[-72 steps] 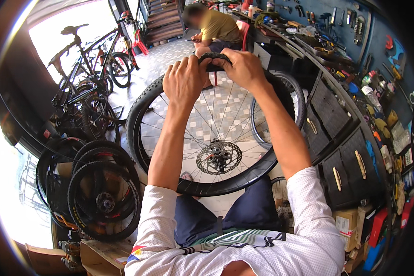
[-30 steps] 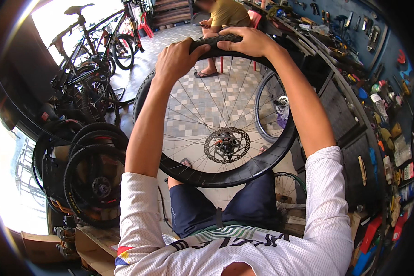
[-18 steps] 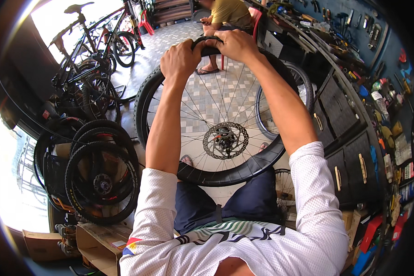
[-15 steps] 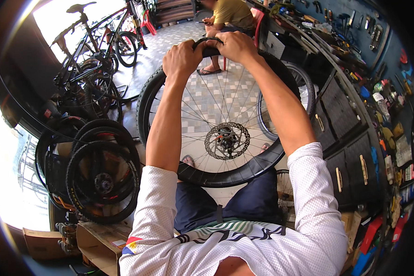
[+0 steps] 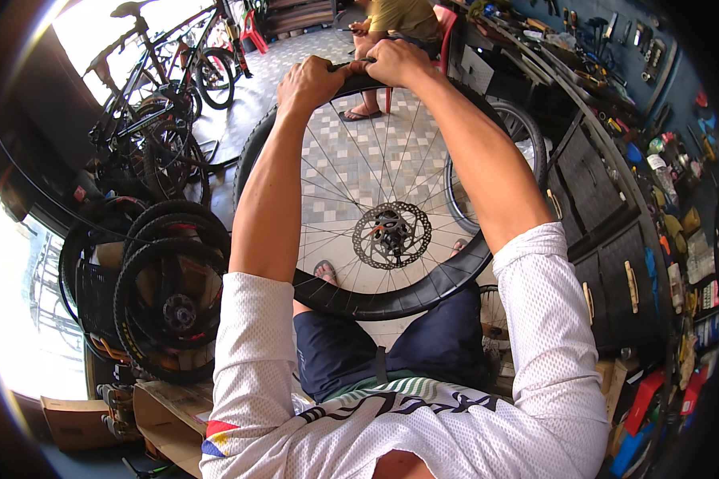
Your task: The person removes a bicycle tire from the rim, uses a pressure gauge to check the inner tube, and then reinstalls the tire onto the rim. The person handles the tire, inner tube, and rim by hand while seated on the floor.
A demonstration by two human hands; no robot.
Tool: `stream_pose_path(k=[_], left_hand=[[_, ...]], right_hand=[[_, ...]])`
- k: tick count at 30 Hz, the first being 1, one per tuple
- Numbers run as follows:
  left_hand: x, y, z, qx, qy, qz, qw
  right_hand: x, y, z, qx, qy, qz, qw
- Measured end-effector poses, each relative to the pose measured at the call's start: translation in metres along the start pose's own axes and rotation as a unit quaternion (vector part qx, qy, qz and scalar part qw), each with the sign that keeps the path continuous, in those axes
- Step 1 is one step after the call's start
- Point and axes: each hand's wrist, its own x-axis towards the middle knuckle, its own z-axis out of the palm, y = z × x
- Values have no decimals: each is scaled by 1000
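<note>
A bicycle wheel stands upright before me, its black rim [image 5: 375, 306] low between my thighs. At its middle sits a perforated disc brake rotor [image 5: 391, 235], with thin spokes running outward. A black knobby tire [image 5: 250, 160] follows the wheel's outer edge. My left hand [image 5: 310, 83] is closed over the tire at the top of the wheel, fingers curled over the far side. Close beside it, my right hand [image 5: 399, 62] grips the same top stretch of tire. Both thumbs point toward each other; the fingertips are hidden behind the tire.
Spare wheels [image 5: 179, 313] are stacked at the left, below parked bicycles [image 5: 168, 72]. A person [image 5: 403, 20] sits on a red chair at the far side. Along the right run dark cabinets [image 5: 607, 279] and a cluttered tool bench [image 5: 615, 132]. A cardboard box [image 5: 168, 419] lies near left.
My hands and the wheel sit slightly higher and further left in the view. The left forearm has swung outward to the left. Both hands keep hold of the tire.
</note>
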Motion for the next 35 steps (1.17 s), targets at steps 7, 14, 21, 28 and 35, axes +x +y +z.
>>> stream_pose_path(k=[7,14,21,28,35], left_hand=[[-17,4,-32,-132,-49,86,986],[-33,0,-48,-10,1,144,990],[-51,23,-24,47,141,214,965],[-53,28,-5,22,216,152,964],[-29,27,4,-21,116,44,992]], right_hand=[[16,56,-6,143,19,-185,972],[-17,35,-27,126,36,-172,976],[-43,39,-4,66,260,-175,947],[-44,27,9,85,269,-82,956],[-16,25,14,85,142,4,986]])
